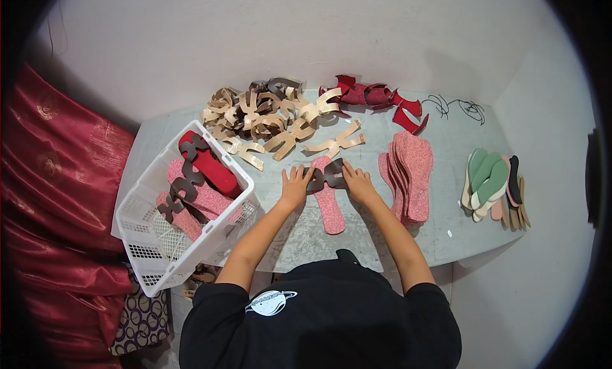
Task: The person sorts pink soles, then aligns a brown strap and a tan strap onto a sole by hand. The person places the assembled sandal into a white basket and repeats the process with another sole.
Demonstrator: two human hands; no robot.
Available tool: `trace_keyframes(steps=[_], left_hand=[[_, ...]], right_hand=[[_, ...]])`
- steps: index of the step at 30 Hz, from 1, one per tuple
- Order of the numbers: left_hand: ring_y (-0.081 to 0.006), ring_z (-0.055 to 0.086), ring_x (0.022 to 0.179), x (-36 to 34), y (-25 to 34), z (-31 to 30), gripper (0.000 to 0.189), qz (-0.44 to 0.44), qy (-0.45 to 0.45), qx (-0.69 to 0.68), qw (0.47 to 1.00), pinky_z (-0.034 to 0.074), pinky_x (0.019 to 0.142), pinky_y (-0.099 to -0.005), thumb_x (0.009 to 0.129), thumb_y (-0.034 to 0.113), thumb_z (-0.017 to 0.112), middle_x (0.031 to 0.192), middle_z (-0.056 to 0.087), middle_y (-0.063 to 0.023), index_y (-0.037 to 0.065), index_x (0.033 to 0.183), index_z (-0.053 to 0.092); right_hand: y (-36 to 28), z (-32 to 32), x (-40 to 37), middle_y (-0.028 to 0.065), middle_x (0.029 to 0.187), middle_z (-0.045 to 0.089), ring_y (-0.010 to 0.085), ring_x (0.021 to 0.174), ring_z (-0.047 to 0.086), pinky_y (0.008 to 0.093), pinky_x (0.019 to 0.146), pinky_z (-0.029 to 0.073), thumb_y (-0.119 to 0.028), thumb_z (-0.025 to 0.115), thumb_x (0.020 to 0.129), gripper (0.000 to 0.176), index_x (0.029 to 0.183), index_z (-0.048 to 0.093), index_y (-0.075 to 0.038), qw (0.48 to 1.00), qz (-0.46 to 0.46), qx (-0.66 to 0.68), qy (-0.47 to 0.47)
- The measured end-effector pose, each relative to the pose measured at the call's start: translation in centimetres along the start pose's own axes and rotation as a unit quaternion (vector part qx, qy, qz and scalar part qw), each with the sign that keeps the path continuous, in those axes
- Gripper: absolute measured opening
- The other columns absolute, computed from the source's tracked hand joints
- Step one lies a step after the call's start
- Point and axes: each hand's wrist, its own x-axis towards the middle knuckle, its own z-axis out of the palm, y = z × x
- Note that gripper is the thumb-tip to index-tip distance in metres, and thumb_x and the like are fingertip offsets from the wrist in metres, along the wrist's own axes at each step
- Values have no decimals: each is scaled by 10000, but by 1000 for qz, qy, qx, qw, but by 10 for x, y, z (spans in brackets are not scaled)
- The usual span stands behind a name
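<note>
A pink speckled insole (331,217) lies on the table in front of me, its toe end pointing away. Across its upper part sits a dark brown H-shaped sandal strap (333,172). My left hand (296,184) grips the strap's left end, fingers closed at its edge. At the opposite end, my right hand (358,179) holds the strap the same way. The undersides of the strap ends are hidden by my fingers. Just right of my right hand stands a stack of pink insoles (417,177).
A white plastic basket (150,248) at left holds pink and red soles with brown straps. Gold and brown straps (280,123) pile at the back, beside red straps (366,96). Green, black and tan soles (489,179) lie far right, below thin black cords (468,110).
</note>
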Motion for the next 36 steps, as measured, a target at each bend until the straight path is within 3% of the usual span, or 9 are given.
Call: trace_keyframes(steps=[3, 6, 16, 24, 28, 30, 34, 36], left_hand=[[-282, 428, 1058, 1, -1, 4, 662, 1, -3, 1, 1000, 279, 896, -580, 798, 214, 544, 1207, 431, -103, 221, 1387, 242], [-272, 430, 1051, 5, -3, 10, 755, 2, 52, 15, 999, 290, 885, -575, 740, 176, 581, 1185, 441, -97, 247, 1397, 216], [-279, 420, 1075, 8, -4, 23, 695, -3, 30, 15, 999, 271, 907, -585, 776, 192, 545, 1199, 433, -103, 240, 1392, 226], [-294, 396, 1127, 6, -3, 17, 818, -16, -70, 6, 997, 245, 920, -605, 694, 144, 612, 1238, 400, -119, 227, 1397, 204], [-305, 385, 1144, 8, -4, 16, 939, -16, -67, -7, 998, 230, 929, -612, 630, 152, 676, 1245, 386, -136, 231, 1406, 154], [-331, 352, 1189, 12, -4, 10, 1028, -32, -154, -11, 988, 212, 946, -614, 590, 179, 718, 1309, 333, -169, 231, 1412, 103], [-357, 298, 1241, 22, -3, -9, 1111, -47, -201, -14, 978, 196, 957, -620, 540, 208, 761, 1381, 242, -207, 233, 1414, 76], [-374, 247, 1277, 30, -5, -22, 1109, -35, -273, -11, 961, 195, 955, -626, 555, 282, 765, 1422, 167, -216, 234, 1415, 66]], right_hand=[[-2, 5, 4, 61, 1429, 243, 253, 921, 469, 400, 725, 372, -51, 497, 733, 537, 1261, 407, -16, 998, -20, -57, 9], [-3, 7, 7, 54, 1423, 258, 240, 912, 467, 389, 714, 368, -69, 503, 733, 522, 1248, 432, -22, 996, -15, -78, 26], [1, 15, 17, 40, 1417, 278, 233, 901, 468, 397, 713, 364, -103, 513, 737, 526, 1252, 438, -35, 991, -11, -130, -5], [2, 11, 15, 140, 1401, 278, 265, 1004, 454, 423, 767, 362, -121, 568, 697, 563, 1241, 446, -46, 995, -5, -94, -21], [-3, -1, 7, 150, 1398, 277, 281, 1025, 445, 431, 789, 358, -127, 575, 692, 573, 1245, 444, -55, 999, -12, -47, -23], [-6, -4, 3, 149, 1383, 297, 287, 1026, 446, 432, 799, 355, -138, 574, 702, 547, 1232, 458, -71, 1000, -24, -4, 11], [-18, 1, -3, 144, 1347, 351, 288, 1021, 449, 435, 806, 347, -140, 572, 710, 493, 1193, 489, -93, 998, -15, 33, 46], [-24, 5, -4, 130, 1305, 406, 287, 1032, 448, 438, 820, 333, -141, 579, 713, 440, 1148, 517, -105, 994, 8, 58, 91]])
